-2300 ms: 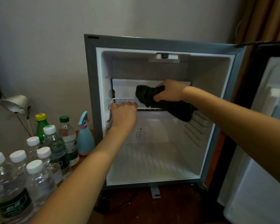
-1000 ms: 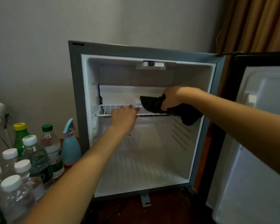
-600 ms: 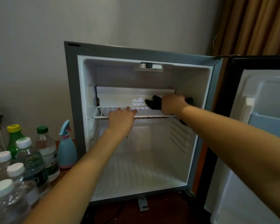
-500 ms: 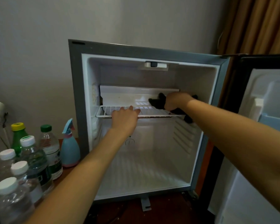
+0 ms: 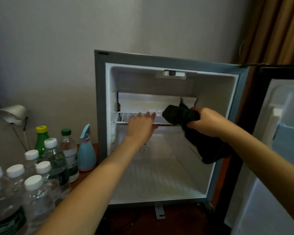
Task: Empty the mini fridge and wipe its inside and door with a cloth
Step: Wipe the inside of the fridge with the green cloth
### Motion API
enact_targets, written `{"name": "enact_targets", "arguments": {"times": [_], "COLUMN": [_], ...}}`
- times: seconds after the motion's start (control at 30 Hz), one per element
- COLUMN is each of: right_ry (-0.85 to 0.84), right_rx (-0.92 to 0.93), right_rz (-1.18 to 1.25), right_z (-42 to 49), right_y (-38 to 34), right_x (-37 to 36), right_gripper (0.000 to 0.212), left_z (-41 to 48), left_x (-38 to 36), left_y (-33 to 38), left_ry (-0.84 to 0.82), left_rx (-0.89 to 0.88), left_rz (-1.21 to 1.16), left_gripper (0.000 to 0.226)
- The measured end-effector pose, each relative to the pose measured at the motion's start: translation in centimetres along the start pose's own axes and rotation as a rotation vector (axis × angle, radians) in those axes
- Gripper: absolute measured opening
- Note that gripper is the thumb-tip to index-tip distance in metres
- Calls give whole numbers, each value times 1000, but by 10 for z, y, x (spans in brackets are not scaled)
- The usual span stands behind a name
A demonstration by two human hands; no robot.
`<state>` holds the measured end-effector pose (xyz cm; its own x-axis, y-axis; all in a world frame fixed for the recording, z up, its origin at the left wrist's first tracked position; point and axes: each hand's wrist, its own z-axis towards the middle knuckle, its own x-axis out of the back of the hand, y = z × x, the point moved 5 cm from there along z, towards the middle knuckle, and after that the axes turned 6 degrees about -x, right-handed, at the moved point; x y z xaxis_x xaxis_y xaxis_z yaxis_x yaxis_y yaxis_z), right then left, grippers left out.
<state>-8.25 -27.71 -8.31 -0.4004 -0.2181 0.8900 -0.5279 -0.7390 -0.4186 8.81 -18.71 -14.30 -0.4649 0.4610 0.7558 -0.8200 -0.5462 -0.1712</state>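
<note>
Currently: grey-framed mini fridge with white plastic interior [image 5: 99,116] stands open, its white-lined door [image 5: 287,167] swung out to 3 o'clock. Left hand [image 5: 140,127] rests on the front of the white wire shelf [image 5: 124,118], fingers straight and side by side on the wires, thumb at the front rail. Right hand [image 5: 206,123] is clenched round a dark green cloth [image 5: 176,114]. The bunched end sits over the shelf's 3 o'clock end (loose tail hangs below shelf level, in front of the side wall). At 8 o'clock from the fridge: light blue plastic spray bottle [image 5: 86,155], green bottle with yellow cap [image 5: 40,141], cluster of clear white-capped water bottles [image 5: 32,192].
</note>
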Motion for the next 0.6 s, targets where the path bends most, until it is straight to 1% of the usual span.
{"name": "enact_targets", "arguments": {"times": [0.07, 0.1, 0.17, 0.2, 0.23, 0.27, 0.33, 0.37, 0.43, 0.5, 0.57, 0.6], "right_ry": [-28, -46, -41, -32, -24, -14, -8, -2, 4, 8, -5, -21], "right_rx": [46, 57, 56, 44, 24, 1, -15, -3, 49, 87, 104, 124], "right_rz": [527, 721, 1004, 1132, 1245, 1334, 1433, 1451, 1463, 1436, 1334, 1285], "right_z": [-23, -28, -25, -21, -16, -10, 5, 15, 38, 61, 81, 88], "right_y": [-5, -8, -16, -23, -31, -41, -66, -81, -110, -140, -163, -172], "right_x": [-1, -8, -26, -34, -42, -49, -60, -63, -66, -72, -82, -87], "right_gripper": [20, 25, 32, 32, 31, 31, 29, 27, 26, 27, 34, 37], "left_z": [-11, -20, -46, -61, -75, -87, -102, -104, -97, -85, -73, -69], "left_x": [15, 26, 55, 70, 83, 95, 113, 117, 114, 98, 85, 80], "left_y": [4, 9, 12, 8, 0, -13, -42, -60, -88, -105, -108, -107], "left_ry": [67, 132, 351, 480, 590, 666, 762, 782, 753, 669, 624, 642], "left_rx": [-58, -108, -188, -199, -184, -142, 8, 99, 259, 379, 438, 454], "left_rz": [-51, -90, -147, -160, -161, -161, -212, -300, -611, -938, -1120, -1172], "left_gripper": [56, 53, 36, 28, 26, 27, 36, 42, 53, 56, 61, 61]}}
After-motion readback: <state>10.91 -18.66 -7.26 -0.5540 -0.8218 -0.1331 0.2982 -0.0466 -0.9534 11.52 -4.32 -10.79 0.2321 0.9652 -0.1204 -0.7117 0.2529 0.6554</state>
